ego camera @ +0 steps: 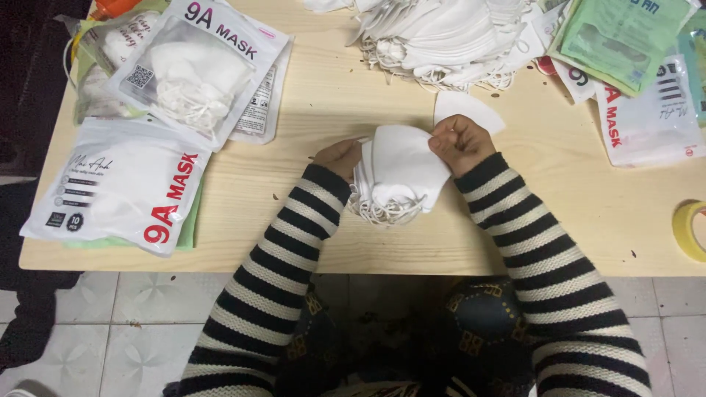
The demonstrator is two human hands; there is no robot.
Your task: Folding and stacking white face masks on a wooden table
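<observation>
At the wooden worktop [353, 242], among filled packets [125, 184] and a loose heap of masks [441, 33], I hold a small stack of white masks [401, 173] above the middle, left hand [340, 156] gripping one edge, right hand [460, 142] pinching the top fold. They look light, soft and floppy, best held by the edges.

Bench [331, 95]: bare strip at centre and along near edge. Blocked left by sealed mask packets [125, 184], far side by loose mask pile [441, 37], right by flat packets [647, 110] and tape roll [690, 230].
</observation>
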